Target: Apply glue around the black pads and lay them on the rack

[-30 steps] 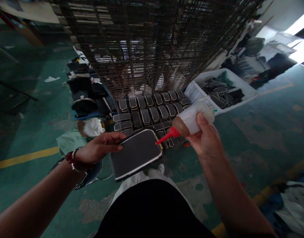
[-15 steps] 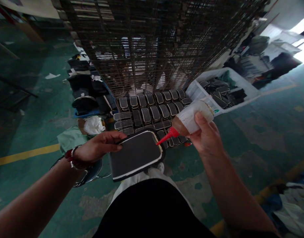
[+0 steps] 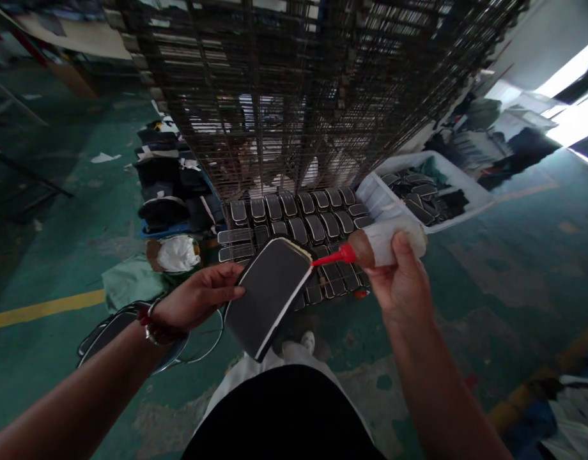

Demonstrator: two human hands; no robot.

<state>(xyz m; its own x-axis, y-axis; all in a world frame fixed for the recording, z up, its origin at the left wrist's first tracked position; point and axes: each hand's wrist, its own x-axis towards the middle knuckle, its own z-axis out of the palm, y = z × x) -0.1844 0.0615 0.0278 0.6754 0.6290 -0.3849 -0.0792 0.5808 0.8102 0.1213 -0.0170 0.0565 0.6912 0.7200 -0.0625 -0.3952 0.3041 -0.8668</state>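
Observation:
My left hand (image 3: 211, 291) pinches the left edge of a dark rounded panel (image 3: 270, 294) between thumb and fingers. The panel has a pale rim, with a yellowish strip along its far short edge. In my right hand (image 3: 402, 275) lies a squeeze bottle (image 3: 385, 244), white with brownish contents and a red nozzle (image 3: 333, 257). The bottle is tilted nearly level, its nozzle tip at the panel's upper right corner. Whether fluid is coming out cannot be made out.
Rows of similar dark panels (image 3: 298, 229) rest at the foot of a tall wire rack (image 3: 284, 96). A white bin (image 3: 459, 214) of dark pieces stands to the right. Stacked dark pieces (image 3: 162, 185) and a white bag (image 3: 177, 253) are at the left.
The panel has turned anticlockwise, its far end now pointing up and right. The bottle has swung closer to level, and its nozzle tip has gone from the short edge to the corner.

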